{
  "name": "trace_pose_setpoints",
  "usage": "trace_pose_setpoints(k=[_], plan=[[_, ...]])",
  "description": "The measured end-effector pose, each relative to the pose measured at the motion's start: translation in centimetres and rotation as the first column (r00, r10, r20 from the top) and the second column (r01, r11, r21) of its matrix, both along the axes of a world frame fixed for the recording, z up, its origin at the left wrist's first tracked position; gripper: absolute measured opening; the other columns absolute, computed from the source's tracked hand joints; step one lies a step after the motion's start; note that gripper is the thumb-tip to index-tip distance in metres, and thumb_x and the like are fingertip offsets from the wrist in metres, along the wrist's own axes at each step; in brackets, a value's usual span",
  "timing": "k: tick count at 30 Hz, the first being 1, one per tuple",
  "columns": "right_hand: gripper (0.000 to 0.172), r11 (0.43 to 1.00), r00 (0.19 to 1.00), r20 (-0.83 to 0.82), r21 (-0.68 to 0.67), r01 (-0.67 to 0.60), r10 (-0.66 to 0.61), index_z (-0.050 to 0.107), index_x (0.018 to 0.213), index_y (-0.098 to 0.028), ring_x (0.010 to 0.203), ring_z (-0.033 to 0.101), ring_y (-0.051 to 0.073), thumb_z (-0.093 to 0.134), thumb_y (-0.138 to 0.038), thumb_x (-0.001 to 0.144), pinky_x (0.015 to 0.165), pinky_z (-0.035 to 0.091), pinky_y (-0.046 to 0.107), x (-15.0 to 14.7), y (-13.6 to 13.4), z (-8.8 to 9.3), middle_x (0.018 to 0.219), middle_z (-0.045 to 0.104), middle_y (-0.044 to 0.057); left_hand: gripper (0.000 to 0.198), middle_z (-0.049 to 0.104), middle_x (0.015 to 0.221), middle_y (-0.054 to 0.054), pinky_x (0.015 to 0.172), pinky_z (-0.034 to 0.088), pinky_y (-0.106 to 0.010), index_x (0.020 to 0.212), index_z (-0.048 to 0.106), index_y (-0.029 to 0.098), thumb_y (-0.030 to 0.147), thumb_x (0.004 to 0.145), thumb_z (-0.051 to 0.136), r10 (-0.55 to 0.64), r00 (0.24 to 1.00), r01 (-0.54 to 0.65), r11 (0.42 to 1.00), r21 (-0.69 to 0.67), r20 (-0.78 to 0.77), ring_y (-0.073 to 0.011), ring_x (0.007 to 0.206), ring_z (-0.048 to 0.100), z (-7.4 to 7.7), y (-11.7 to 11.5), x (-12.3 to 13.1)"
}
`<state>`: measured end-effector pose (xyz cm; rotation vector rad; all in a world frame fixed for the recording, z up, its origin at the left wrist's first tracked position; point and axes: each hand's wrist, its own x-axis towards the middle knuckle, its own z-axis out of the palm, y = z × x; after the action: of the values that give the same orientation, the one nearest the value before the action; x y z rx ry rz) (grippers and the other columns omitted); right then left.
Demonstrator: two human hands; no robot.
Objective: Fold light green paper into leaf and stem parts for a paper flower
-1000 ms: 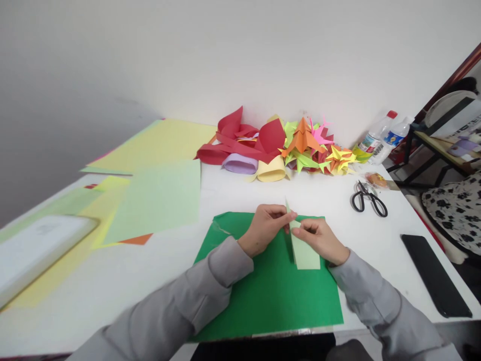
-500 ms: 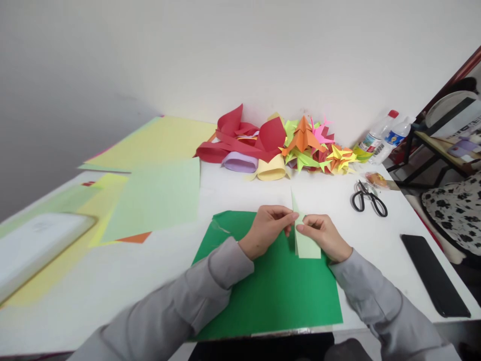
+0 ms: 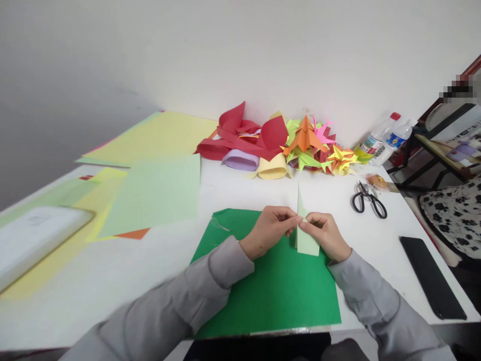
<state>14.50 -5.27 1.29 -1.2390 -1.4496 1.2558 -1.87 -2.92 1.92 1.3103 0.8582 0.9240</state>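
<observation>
A folded pale green paper stands above the right part of a green sheet, its narrow pointed tip upward. My left hand pinches the paper's left edge between thumb and forefinger. On the other side, my right hand grips the same paper, its thumb on the near face close to the left thumb. The fingertips of both hands almost meet at the middle of the paper. Some fingers of my right hand are hidden behind it.
Red paper shapes and folded paper stars lie by the wall. Black scissors, a black phone-like slab and two bottles are at the right. Loose sheets and a white box lie left.
The folded paper has turned slightly, its tip shifting right and its lower edge now tilted. Both hands keep hold of it, and their thumbs have come closer together.
</observation>
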Motion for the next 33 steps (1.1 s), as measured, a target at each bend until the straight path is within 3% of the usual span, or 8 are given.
trace_pose_setpoints(k=[4, 11, 16, 22, 33], plan=[[0.033, 0.999, 0.993, -0.115, 0.012, 0.044, -0.042, 0.059, 0.064, -0.017, 0.053, 0.042, 0.011, 0.067, -0.048, 0.074, 0.051, 0.032, 0.025, 0.2, 0.0, 0.3, 0.056, 0.051, -0.003, 0.035, 0.046, 0.045, 0.004, 0.047, 0.034, -0.022, 0.055, 0.057, 0.014, 0.044, 0.069, 0.068, -0.026, 1.0, 0.025, 1.0, -0.012, -0.015, -0.0073, 0.045, 0.041, 0.2, -0.1, 0.0], [0.029, 0.992, 0.978, -0.165, -0.002, 0.126, -0.124, 0.063, 0.07, -0.018, 0.052, 0.043, 0.01, 0.076, -0.043, 0.066, 0.052, 0.035, 0.024, 0.1, 0.4, -0.1, 0.058, 0.054, -0.004, 0.03, 0.046, 0.044, 0.004, 0.047, 0.031, -0.021, 0.053, 0.054, 0.013, 0.034, 0.071, 0.065, -0.065, 0.996, 0.065, 0.998, 0.004, -0.068, -0.0065, 0.045, 0.04, -0.1, -0.1, 0.1], [0.028, 0.994, 0.985, -0.143, 0.045, 0.102, -0.095, 0.06, 0.064, -0.018, 0.052, 0.041, 0.009, 0.075, -0.041, 0.068, 0.051, 0.034, 0.024, 0.2, 0.4, -0.2, 0.056, 0.052, -0.004, 0.027, 0.046, 0.045, 0.004, 0.047, 0.031, -0.021, 0.053, 0.053, 0.014, 0.03, 0.073, 0.062, -0.091, 0.988, 0.1, 0.992, 0.072, -0.122, -0.0068, 0.045, 0.04, -0.6, -0.3, 0.2], [0.027, 0.98, 0.982, -0.111, 0.117, 0.163, -0.15, 0.059, 0.066, -0.019, 0.054, 0.038, 0.011, 0.072, -0.042, 0.071, 0.05, 0.033, 0.024, 0.0, 0.4, -0.3, 0.055, 0.046, -0.004, 0.019, 0.051, 0.058, 0.002, 0.052, 0.034, -0.022, 0.061, 0.061, 0.013, 0.028, 0.073, 0.06, 0.027, 0.992, 0.0, 0.977, 0.215, -0.123, -0.0085, 0.054, 0.042, -1.1, -0.5, 0.6], [0.027, 0.987, 0.997, -0.013, 0.141, 0.077, -0.075, 0.06, 0.073, -0.02, 0.064, 0.046, 0.014, 0.072, -0.044, 0.072, 0.062, 0.04, 0.028, 0.2, 0.2, -0.3, 0.066, 0.052, -0.001, 0.029, 0.04, 0.054, 0.004, 0.052, 0.03, -0.023, 0.051, 0.05, 0.015, 0.031, 0.073, 0.059, 0.03, 0.996, -0.009, 0.973, 0.231, -0.086, -0.0088, 0.054, 0.037, -0.9, -0.3, 0.2]])
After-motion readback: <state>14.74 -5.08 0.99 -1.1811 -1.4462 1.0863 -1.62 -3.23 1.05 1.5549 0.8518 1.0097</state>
